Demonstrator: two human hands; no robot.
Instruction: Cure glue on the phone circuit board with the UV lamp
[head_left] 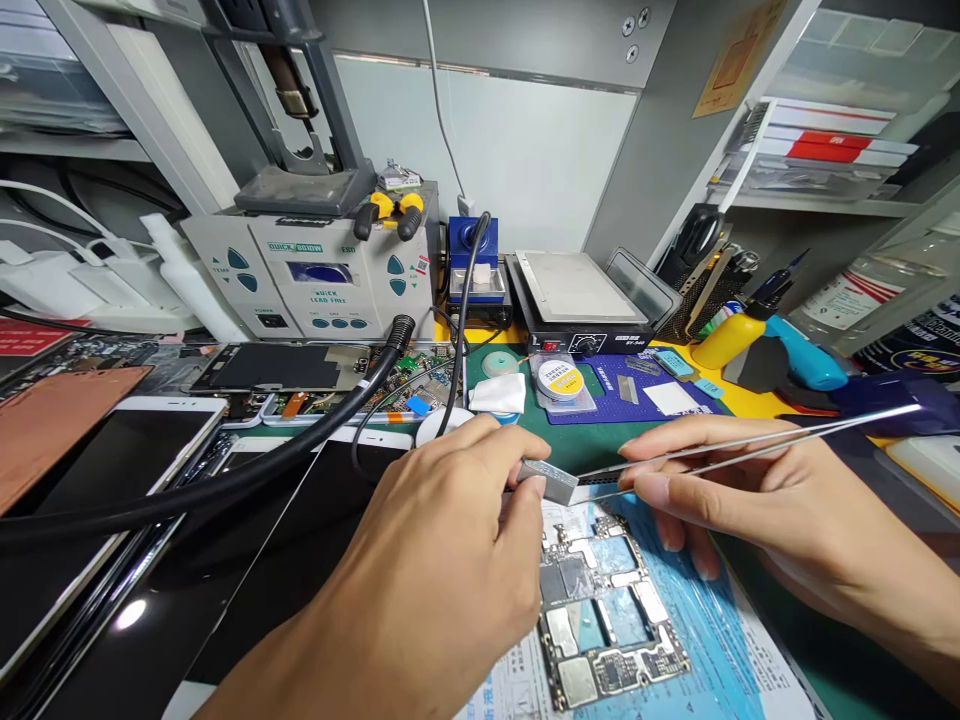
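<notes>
Between the thumb and fingers of my left hand (pixel 457 530) is a small grey metal block (pixel 550 481), held over the top edge of a phone circuit board (pixel 607 610). My right hand (pixel 742 490) pinches a pair of long thin tweezers (pixel 750 446). The tweezers' tips point left and come close to the block; whether they touch it I cannot tell. Lying flat on a blue and white printed sheet (pixel 720 620), the board shows chips, metal shields and two cut-out windows.
A hot air station (pixel 322 270) stands at the back left, its thick black hose (pixel 300 455) crossing above several phones (pixel 150 450). Behind my hands sits a heating plate (pixel 577 290). A yellow bottle (pixel 731 335) and a solder paste tin (pixel 560 378) are on the bench.
</notes>
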